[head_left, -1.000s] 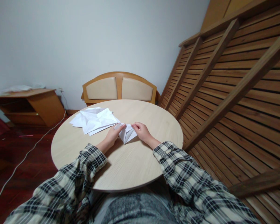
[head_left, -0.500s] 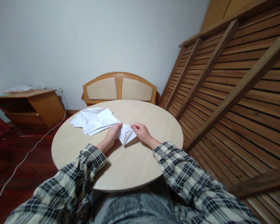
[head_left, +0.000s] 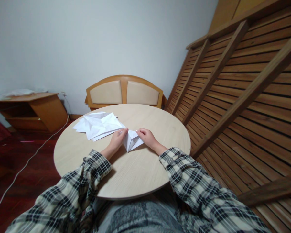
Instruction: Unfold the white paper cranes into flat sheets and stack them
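Note:
A small folded white paper piece [head_left: 131, 141] lies on the round light-wood table [head_left: 135, 174] in front of me. My left hand [head_left: 117, 139] pinches its upper left edge, fingers closed on the paper. My right hand [head_left: 146, 137] grips its upper right corner with curled fingers. Both hands rest on the tabletop, close together. Checked sleeves cover both of my arms.
A loose pile of creased white paper sheets [head_left: 98, 125] lies on the table's left rear. A padded wooden chair back [head_left: 124, 91] stands behind the table. A slatted wooden frame [head_left: 242, 84] leans at the right. A low cabinet [head_left: 31, 108] and a white cable [head_left: 26, 161] are at the left.
My left hand's fingers have slid a little right along the folded paper's top edge, closing the fold. The right hand has barely moved.

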Tool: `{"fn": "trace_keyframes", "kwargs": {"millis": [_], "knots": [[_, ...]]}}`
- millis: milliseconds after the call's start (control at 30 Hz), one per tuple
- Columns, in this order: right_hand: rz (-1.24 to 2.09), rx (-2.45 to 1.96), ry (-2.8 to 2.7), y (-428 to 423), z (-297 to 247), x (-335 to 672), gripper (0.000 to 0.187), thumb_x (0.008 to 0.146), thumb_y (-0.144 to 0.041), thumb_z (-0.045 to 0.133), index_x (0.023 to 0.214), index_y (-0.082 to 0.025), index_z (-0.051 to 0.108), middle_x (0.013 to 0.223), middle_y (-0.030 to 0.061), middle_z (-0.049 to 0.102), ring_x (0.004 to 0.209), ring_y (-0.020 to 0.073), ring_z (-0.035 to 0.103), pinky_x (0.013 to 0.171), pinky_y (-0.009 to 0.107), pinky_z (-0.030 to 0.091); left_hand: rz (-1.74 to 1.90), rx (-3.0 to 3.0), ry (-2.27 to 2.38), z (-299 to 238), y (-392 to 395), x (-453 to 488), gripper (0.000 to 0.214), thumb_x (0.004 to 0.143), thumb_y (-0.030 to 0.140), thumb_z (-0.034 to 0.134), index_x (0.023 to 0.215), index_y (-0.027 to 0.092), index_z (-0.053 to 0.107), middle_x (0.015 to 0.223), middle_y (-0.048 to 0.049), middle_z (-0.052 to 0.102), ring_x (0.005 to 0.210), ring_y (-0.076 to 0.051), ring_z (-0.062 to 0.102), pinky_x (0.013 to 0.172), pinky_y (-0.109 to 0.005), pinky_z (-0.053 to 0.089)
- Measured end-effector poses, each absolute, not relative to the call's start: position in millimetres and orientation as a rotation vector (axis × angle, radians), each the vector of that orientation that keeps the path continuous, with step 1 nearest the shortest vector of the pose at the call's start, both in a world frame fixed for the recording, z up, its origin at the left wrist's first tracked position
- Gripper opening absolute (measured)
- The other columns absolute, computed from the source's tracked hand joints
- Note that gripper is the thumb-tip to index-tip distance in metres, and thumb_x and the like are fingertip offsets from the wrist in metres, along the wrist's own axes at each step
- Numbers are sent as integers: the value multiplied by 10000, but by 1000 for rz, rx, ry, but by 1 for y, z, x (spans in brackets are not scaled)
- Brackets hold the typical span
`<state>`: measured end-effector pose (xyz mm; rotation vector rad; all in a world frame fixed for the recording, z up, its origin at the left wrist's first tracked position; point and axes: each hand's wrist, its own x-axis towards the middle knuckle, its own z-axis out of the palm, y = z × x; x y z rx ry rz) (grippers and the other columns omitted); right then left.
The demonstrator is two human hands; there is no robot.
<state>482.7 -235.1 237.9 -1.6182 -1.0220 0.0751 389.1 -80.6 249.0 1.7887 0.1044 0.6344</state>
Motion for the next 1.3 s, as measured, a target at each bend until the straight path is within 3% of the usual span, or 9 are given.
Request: {"fn": "trace_keyframes", "kwargs": {"millis": [233,433,733,1300], "knots": [[144,-1577,-1049,-237,244,476,314,836,-451,555,673,-184,527,677,-2,512,670,140,476,638,259,394,599,1886,-15,251,-86,384,312,789,464,611,706,166,652,708,-38,615,681,-172,515,665,-285,400],[120,-1647,-1098,-237,242,475,329,865,-422,525,637,-191,475,622,-21,454,629,129,429,582,246,346,608,1883,-2,253,-87,383,322,785,474,613,666,176,628,647,-12,576,628,-156,475,611,-272,376],[-55,-1728,-1097,-236,237,481,279,839,-335,504,610,-193,434,616,-20,457,613,127,425,586,254,316,531,1898,29,249,-82,385,301,749,449,660,734,149,676,727,-57,638,704,-188,543,645,-286,406],[-88,-1744,-976,-234,235,485,356,872,-420,504,603,-189,470,606,-13,476,615,131,431,567,252,312,571,1720,138,244,-80,388,331,705,471,693,762,146,668,738,-36,649,655,-168,532,603,-268,387]]}}
